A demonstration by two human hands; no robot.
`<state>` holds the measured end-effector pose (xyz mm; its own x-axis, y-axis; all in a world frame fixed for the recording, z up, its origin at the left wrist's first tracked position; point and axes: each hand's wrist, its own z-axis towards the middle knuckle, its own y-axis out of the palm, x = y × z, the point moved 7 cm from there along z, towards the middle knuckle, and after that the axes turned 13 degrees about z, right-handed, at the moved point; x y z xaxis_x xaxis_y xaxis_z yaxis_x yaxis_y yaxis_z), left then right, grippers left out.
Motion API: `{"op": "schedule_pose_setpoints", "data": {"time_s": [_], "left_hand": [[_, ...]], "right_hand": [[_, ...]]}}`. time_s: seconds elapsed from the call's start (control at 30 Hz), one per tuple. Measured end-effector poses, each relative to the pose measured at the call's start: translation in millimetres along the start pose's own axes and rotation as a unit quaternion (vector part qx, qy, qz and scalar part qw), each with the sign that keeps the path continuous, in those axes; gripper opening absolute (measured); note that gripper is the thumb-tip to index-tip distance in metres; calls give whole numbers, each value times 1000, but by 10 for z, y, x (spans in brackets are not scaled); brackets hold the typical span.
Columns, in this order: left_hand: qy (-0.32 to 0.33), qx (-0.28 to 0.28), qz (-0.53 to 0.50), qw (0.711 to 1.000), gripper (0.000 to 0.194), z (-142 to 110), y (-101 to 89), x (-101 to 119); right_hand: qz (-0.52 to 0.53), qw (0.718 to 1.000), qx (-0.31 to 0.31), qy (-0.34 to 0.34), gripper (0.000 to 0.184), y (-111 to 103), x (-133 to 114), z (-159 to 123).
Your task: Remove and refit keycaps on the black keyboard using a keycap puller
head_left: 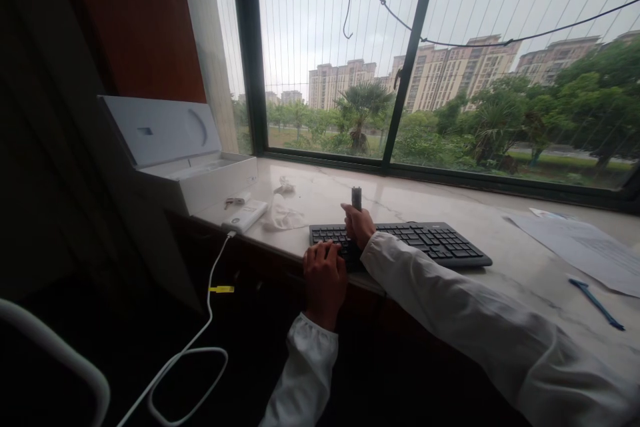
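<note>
A black keyboard lies along the front edge of the marble-look sill. My left hand rests at its front left part, fingers bent over the edge and onto the keys; the thumb's grip is partly hidden. Over the keys just to the right, my right hand is closed around a small black stick-like object. Its squared upper end stands up out of the fist, with short points on top. The lower end is hidden by the hand, so I cannot tell whether it touches the keys.
Left of the keyboard lie crumpled clear plastic and a white power bank with a white cable hanging down. An open white box stands behind them. Papers and a blue tool are at right. A window rises behind.
</note>
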<state>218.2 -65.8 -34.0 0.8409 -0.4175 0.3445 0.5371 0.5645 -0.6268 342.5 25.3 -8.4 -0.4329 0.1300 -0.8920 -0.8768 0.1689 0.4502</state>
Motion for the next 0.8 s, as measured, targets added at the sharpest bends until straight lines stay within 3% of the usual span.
{"op": "schedule_pose_setpoints", "data": {"time_s": [0.53,0.8], "left_hand": [[2,4,9,1000,29,-2,-8,4],[-4,-8,5,1000,29,4,-1,2]], "right_hand": [[15,986,-117,118,48,10,100,24],[27,981,-128,147,49,13,107,-34]]}}
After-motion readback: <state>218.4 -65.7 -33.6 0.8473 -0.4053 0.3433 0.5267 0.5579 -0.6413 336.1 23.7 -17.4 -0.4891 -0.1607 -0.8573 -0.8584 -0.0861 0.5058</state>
